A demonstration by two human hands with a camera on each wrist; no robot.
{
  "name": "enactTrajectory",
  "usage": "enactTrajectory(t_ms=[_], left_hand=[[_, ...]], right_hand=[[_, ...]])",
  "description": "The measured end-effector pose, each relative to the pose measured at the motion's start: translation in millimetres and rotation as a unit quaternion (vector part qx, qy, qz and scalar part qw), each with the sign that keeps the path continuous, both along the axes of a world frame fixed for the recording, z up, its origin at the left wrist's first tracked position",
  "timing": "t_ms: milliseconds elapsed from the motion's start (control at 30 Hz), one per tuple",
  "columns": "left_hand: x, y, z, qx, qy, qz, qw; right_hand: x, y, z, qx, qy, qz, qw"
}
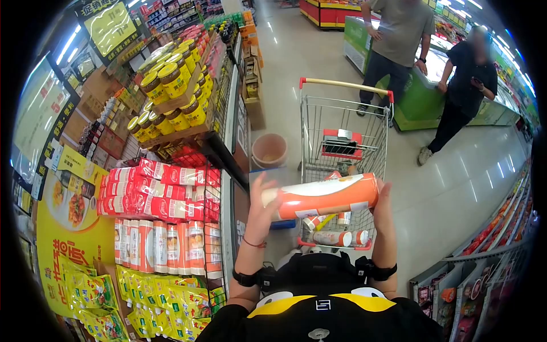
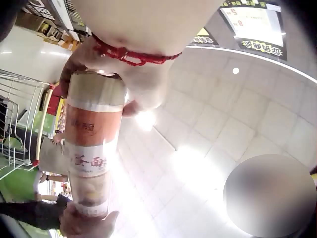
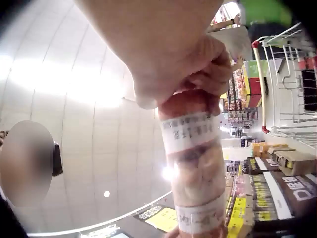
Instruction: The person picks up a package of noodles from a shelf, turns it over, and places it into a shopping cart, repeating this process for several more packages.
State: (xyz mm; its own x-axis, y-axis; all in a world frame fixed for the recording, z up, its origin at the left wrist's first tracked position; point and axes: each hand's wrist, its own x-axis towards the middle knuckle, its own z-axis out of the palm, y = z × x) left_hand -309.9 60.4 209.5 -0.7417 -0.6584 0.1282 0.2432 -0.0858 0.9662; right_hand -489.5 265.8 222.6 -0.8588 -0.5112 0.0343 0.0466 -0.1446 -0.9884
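Observation:
An orange and white cylindrical package (image 1: 325, 196) is held sideways between both hands, above the near end of a shopping cart. The left hand (image 1: 262, 208) grips its left end; in the left wrist view the fingers of the left hand (image 2: 111, 74) wrap round the package's end (image 2: 94, 134). The right hand (image 1: 383, 200) holds the other end, and in the right wrist view the right hand (image 3: 190, 79) curls round that end of the package (image 3: 195, 163). Similar rolls (image 1: 332, 238) lie in the cart (image 1: 388, 137) below.
Left of the cart stands a shelf with stacked orange and white rolls (image 1: 171, 248), red packages (image 1: 162, 188), yellow pouches (image 1: 162, 302) and yellow-lidded jars (image 1: 171, 80). A bucket (image 1: 269, 151) is beside the cart. Two people stand by a green freezer (image 1: 421, 105); a rack (image 1: 473, 285) is at the right.

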Motion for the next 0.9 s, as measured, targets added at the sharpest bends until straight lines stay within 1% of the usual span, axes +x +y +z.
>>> enactTrajectory(t_ms=[33,67,133,200,233,267,300,333,433,467,567,667,767,833,900], left_hand=[[0.1,0.4,2.4,-0.008,-0.022,0.002,1.000],[1.7,-1.4,1.4,0.062,-0.002,-0.002,0.998],[6.6,-8.2,1.6,0.108,0.000,-0.058,0.992],[10.0,-13.7,5.0,0.135,-0.001,-0.095,0.986],[11.7,-14.3,8.4,0.136,-0.008,-0.088,0.987],[13.2,-14.8,12.4,0.136,-0.015,-0.082,0.987],[16.0,-14.8,16.8,0.137,-0.022,-0.075,0.987],[21.5,-16.6,22.8,0.142,-0.014,-0.097,0.985],[25.2,-14.2,27.8,0.110,0.008,-0.075,0.991],[28.2,-14.8,31.4,0.140,0.014,-0.087,0.986],[28.9,-14.0,31.9,0.112,0.031,-0.063,0.991],[23.1,-12.7,24.1,0.062,0.085,-0.006,0.994],[19.3,-13.1,23.2,0.075,0.094,0.015,0.993],[19.9,-15.4,21.3,0.083,0.087,-0.001,0.993],[21.2,-16.8,18.0,0.086,0.077,-0.006,0.993]], right_hand=[[-2.4,3.3,0.5,-0.012,-0.009,0.025,1.000],[-4.8,6.4,0.9,-0.023,-0.018,0.049,0.998],[-15.2,18.2,-2.3,-0.018,0.008,0.110,0.994],[-16.4,16.0,-2.6,-0.014,0.046,0.118,0.992],[-14.6,12.6,0.6,-0.013,0.066,0.122,0.990],[-9.2,9.4,5.7,-0.017,0.063,0.097,0.993],[-9.9,10.0,3.6,-0.012,0.047,0.100,0.994],[-12.0,11.0,0.3,-0.006,0.032,0.103,0.994],[-13.7,8.9,-5.3,-0.008,0.011,0.109,0.994],[-13.4,7.6,-6.7,-0.010,0.009,0.110,0.994],[-11.3,2.4,-9.5,-0.024,0.020,0.102,0.994],[1.3,-12.6,-13.5,-0.012,0.123,0.073,0.990],[-3.3,-20.6,-26.0,-0.113,0.047,0.128,0.984],[-9.8,-13.1,-28.9,-0.089,0.018,0.141,0.986],[-9.1,-12.0,-28.3,-0.084,0.026,0.136,0.987]])
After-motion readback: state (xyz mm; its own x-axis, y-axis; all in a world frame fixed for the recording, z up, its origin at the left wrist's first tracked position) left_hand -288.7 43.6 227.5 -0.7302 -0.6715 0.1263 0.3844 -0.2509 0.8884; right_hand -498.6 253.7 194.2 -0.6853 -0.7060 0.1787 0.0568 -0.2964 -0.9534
